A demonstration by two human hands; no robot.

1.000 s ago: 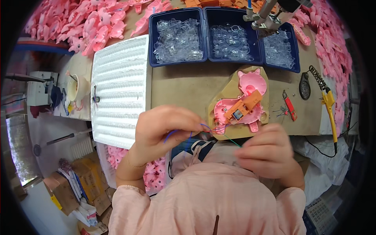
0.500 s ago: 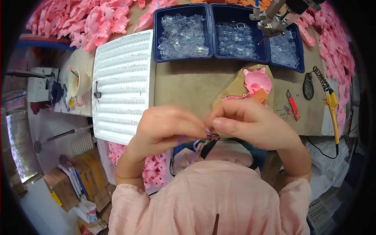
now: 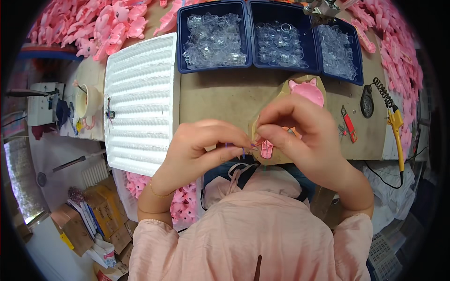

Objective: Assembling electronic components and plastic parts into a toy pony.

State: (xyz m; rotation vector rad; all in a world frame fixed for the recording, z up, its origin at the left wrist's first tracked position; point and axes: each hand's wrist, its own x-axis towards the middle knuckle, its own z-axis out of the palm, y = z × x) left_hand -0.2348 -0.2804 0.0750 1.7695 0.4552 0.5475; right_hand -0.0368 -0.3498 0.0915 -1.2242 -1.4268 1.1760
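My left hand (image 3: 206, 147) pinches thin wires (image 3: 243, 153), with purple and red strands showing by the fingertips. Close against it, the fingertips of my right hand (image 3: 302, 133) are pressed together on the wires' other end; exactly what sits between them is too small to make out. Under and behind the right hand lies a pink plastic shell, with its round eared bowl (image 3: 308, 91) and its narrow handle end (image 3: 266, 149) showing. A tan holder (image 3: 284, 87) lies beneath the shell, and my right hand hides much of both.
Blue bins (image 3: 213, 70) of clear plastic parts line the back, with a metal machine head (image 3: 323, 7) above. A white foam tray (image 3: 140, 103) lies left. Red-handled cutters (image 3: 349, 127) and a yellow soldering iron (image 3: 396, 122) lie right. Pink shells (image 3: 398, 61) are heaped around.
Both hands have shifted, the right one rising and opening out, with the fingertips still together at the wires. The pink handle end has come into sight between them. The whole view has shifted slightly.
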